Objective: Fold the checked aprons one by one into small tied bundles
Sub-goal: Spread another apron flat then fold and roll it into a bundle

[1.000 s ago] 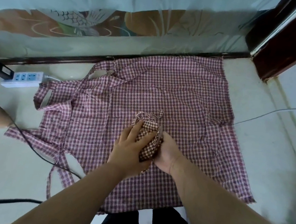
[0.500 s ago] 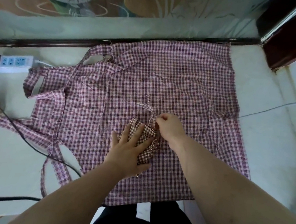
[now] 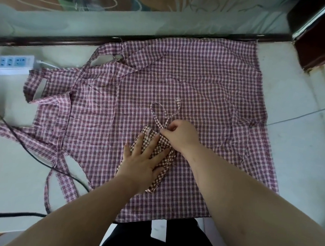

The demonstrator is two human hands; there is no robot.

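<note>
A small folded bundle of brown-and-white checked apron [image 3: 162, 145] lies on top of pink checked aprons [image 3: 201, 83] spread flat on the pale floor. My left hand [image 3: 144, 158] presses flat on the bundle with fingers spread. My right hand [image 3: 180, 135] pinches the bundle's thin strap [image 3: 159, 115] at the bundle's top edge; the strap runs up from my fingers in a loose loop over the pink cloth. Part of the bundle is hidden under my left palm.
A white power strip [image 3: 12, 62] lies at the left by the dark window sill [image 3: 145, 40]. A black cable [image 3: 41, 160] crosses the apron's left ties. A thin grey wire [image 3: 305, 114] runs off right. Dark wood frame [image 3: 322, 39] stands at the upper right.
My right hand came off the bundle's side and took the strap at its top, drawing it out into a loop. My left hand flattened onto the bundle. The view tilted down.
</note>
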